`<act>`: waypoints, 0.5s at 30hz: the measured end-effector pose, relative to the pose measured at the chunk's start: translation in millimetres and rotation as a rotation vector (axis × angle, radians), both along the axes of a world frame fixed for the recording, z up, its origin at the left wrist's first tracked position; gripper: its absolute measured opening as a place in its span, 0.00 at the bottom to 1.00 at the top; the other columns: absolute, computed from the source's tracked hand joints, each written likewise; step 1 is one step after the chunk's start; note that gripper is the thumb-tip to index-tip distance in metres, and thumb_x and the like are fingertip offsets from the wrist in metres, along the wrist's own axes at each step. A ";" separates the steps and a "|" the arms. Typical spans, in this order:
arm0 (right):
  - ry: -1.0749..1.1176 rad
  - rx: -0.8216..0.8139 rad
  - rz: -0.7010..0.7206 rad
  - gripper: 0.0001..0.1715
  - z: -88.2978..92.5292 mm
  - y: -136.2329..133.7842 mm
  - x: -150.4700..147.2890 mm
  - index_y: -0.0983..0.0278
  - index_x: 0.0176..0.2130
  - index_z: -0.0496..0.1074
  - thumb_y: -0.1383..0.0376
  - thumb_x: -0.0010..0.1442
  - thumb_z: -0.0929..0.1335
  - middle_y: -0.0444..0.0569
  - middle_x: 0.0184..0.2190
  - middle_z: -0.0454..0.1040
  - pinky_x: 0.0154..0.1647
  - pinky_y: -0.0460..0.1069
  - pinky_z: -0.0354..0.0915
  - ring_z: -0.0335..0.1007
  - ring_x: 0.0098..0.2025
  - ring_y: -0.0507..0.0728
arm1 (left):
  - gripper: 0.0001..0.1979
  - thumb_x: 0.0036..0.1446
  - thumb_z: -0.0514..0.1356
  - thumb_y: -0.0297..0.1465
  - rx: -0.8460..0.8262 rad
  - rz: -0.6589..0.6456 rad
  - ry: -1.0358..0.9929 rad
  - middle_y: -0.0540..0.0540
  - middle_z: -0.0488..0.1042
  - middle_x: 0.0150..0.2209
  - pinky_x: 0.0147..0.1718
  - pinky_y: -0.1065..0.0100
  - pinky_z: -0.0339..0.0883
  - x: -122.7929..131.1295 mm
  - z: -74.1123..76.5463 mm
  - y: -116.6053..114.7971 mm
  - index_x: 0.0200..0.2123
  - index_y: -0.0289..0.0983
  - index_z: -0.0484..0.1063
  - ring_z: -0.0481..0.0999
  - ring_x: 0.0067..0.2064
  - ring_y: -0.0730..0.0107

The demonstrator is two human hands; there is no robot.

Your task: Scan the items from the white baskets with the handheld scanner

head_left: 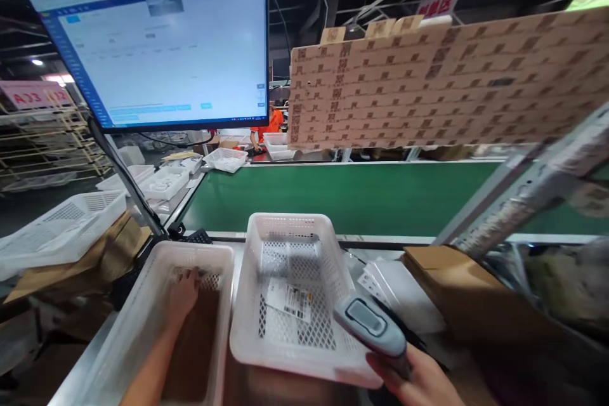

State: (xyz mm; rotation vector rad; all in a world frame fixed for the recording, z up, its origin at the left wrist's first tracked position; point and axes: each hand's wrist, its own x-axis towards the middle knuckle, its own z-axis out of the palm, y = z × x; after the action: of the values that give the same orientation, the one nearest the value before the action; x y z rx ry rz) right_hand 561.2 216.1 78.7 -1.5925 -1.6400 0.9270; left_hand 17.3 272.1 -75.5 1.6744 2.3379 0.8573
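Note:
My right hand (421,377) is wrapped round the handle of a grey barcode scanner (373,323), above the near right corner of a white plastic basket (280,361). A flat clear packet with a printed barcode label (295,304) lies on that basket's mesh floor, left of the scanner's head. Inside a second white basket (157,266) at the left, my left hand (183,295) reaches to the far end with its fingers curled downward. What is under those fingertips is blurred and I cannot make it out. Brown material covers this basket's floor.
A monitor (166,57) hangs at upper left; a cardboard sheet of printed codes (428,89) hangs at right. Behind the baskets runs a green conveyor belt (342,196). Cardboard (457,279) and white packets (394,285) lie right. More baskets (71,222) stand left. A person in orange (275,122) is beyond.

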 end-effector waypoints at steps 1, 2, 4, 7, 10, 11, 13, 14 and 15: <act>0.010 -0.008 0.071 0.25 5.4 -0.2 -7.4 0.59 0.33 0.84 0.41 0.51 0.73 0.55 0.37 0.88 0.48 0.59 0.79 0.83 0.45 0.75 | 0.26 0.71 0.51 0.35 0.046 0.026 -0.016 0.20 0.76 0.61 0.65 0.35 0.67 -2.0 9.7 1.1 0.62 0.26 0.75 0.75 0.65 0.28; 0.019 -0.006 0.143 0.24 10.9 -0.6 -14.9 0.60 0.33 0.83 0.42 0.55 0.73 0.53 0.36 0.87 0.46 0.57 0.78 0.82 0.44 0.73 | 0.28 0.71 0.51 0.39 0.095 0.051 -0.037 0.21 0.76 0.60 0.66 0.39 0.68 -3.3 21.6 2.1 0.62 0.25 0.74 0.75 0.65 0.30; 0.046 0.009 0.287 0.21 21.1 -0.9 -29.8 0.61 0.35 0.82 0.46 0.61 0.72 0.51 0.36 0.85 0.44 0.54 0.76 0.81 0.43 0.70 | 0.32 0.69 0.51 0.47 0.174 0.076 -0.081 0.24 0.78 0.58 0.64 0.45 0.72 -0.7 50.3 2.3 0.60 0.27 0.72 0.79 0.62 0.35; 0.073 0.054 0.442 0.12 31.3 1.4 -50.3 0.62 0.39 0.81 0.56 0.64 0.71 0.47 0.37 0.83 0.42 0.50 0.71 0.78 0.42 0.65 | 0.35 0.64 0.58 0.56 0.230 0.030 -0.277 0.31 0.82 0.54 0.56 0.50 0.79 22.7 95.8 -2.6 0.58 0.31 0.73 0.83 0.56 0.41; 0.064 0.164 0.515 0.06 35.2 7.7 -66.4 0.62 0.37 0.76 0.62 0.63 0.70 0.44 0.34 0.79 0.37 0.48 0.64 0.73 0.37 0.59 | 0.37 0.57 0.69 0.57 0.229 -0.067 -0.593 0.34 0.84 0.54 0.54 0.52 0.79 65.6 128.8 -9.2 0.58 0.35 0.72 0.84 0.55 0.42; 0.063 0.206 0.521 0.06 35.4 10.1 -70.1 0.62 0.37 0.75 0.61 0.63 0.70 0.44 0.33 0.78 0.36 0.48 0.61 0.71 0.35 0.57 | 0.37 0.55 0.71 0.57 0.222 -0.106 -0.654 0.34 0.84 0.54 0.55 0.52 0.78 81.5 135.1 -10.6 0.57 0.36 0.73 0.84 0.56 0.42; 0.076 0.264 0.508 0.08 34.5 14.7 -73.5 0.63 0.38 0.75 0.60 0.64 0.71 0.44 0.32 0.78 0.34 0.49 0.60 0.70 0.34 0.56 | 0.36 0.53 0.72 0.56 0.222 -0.187 -0.675 0.36 0.84 0.54 0.56 0.53 0.77 111.6 141.0 -11.1 0.54 0.38 0.74 0.83 0.56 0.43; 0.089 0.272 0.495 0.08 33.4 16.6 -73.2 0.63 0.39 0.76 0.60 0.64 0.71 0.45 0.33 0.79 0.34 0.49 0.60 0.70 0.34 0.57 | 0.34 0.53 0.72 0.56 0.216 -0.227 -0.668 0.37 0.85 0.53 0.56 0.53 0.77 125.0 141.4 -10.3 0.53 0.38 0.75 0.83 0.56 0.43; 0.104 0.270 0.483 0.09 31.7 18.0 -71.4 0.63 0.40 0.77 0.60 0.63 0.72 0.46 0.34 0.80 0.34 0.49 0.61 0.72 0.34 0.57 | 0.33 0.53 0.72 0.56 0.203 -0.265 -0.660 0.37 0.85 0.53 0.57 0.53 0.77 137.3 140.8 -8.8 0.52 0.39 0.76 0.83 0.56 0.44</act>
State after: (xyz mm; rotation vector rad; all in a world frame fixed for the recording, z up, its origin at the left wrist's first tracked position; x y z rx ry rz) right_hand 489.8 234.1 110.4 -0.9678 -2.0186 0.9526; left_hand 154.5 263.3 65.3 1.4211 1.5983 1.3635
